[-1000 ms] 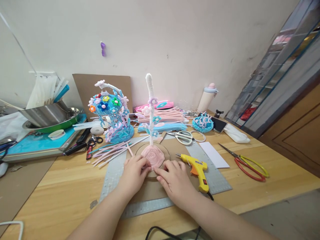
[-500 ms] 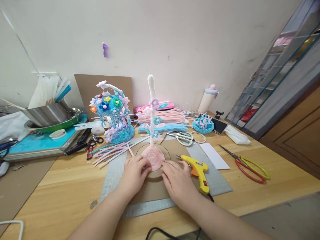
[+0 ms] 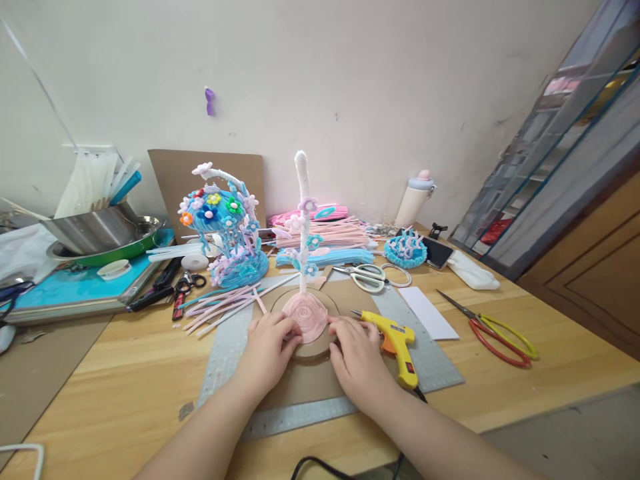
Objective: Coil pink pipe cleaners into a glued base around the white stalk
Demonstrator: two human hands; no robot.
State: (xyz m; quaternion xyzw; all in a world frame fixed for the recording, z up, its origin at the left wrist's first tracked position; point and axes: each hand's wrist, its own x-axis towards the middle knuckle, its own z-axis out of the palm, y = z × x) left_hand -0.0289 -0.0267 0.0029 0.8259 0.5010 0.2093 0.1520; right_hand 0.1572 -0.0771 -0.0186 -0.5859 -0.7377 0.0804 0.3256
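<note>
At frame centre, the pink coiled base (image 3: 305, 316) is pinched at both edges by the left hand (image 3: 270, 352) and right hand (image 3: 357, 358). If pressed unevenly, the tall white stem (image 3: 303, 220) could be tipped, or the glue gun (image 3: 395, 337) nudged.

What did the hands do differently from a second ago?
The right hand slid round the pink spiral pipe-cleaner base, from its front edge to its right side. The left hand stayed pressed at the base's left edge. The white fuzzy stem stayed upright, and the yellow glue gun did not move.
</note>
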